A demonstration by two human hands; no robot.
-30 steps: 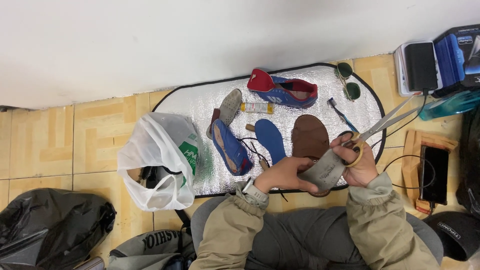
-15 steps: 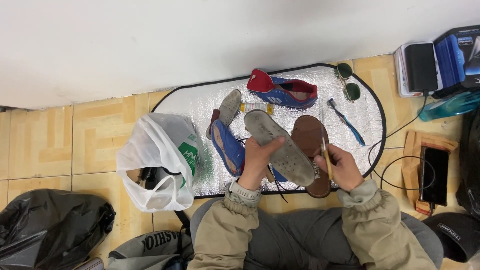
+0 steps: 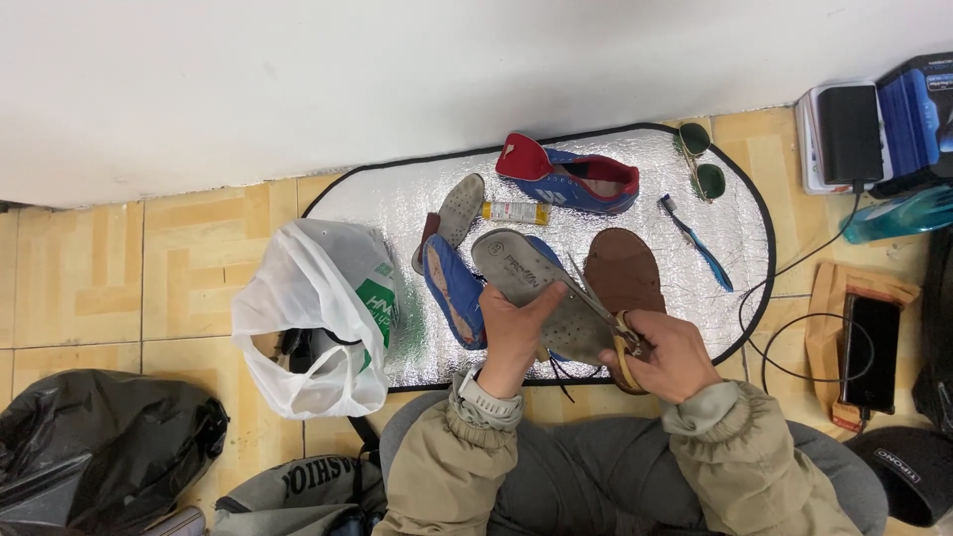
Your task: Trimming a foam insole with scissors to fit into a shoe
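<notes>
My left hand holds a grey perforated insole, which tilts up and to the left above the silver mat. In my right hand is a pair of scissors with yellow handles, its blades lying across the insole's right edge. A brown insole lies on the mat just behind the scissors. A blue shoe lies on its side left of my left hand.
A blue and red shoe, a second grey insole, a small yellow tube, a blue toothbrush and sunglasses rest on the mat. A white plastic bag sits left, a black bag further left. Boxes, cables and a phone crowd the right.
The insole was unfolded and raised in my left hand. The scissors swung from pointing up-right, came down, and now lie against the insole's edge.
</notes>
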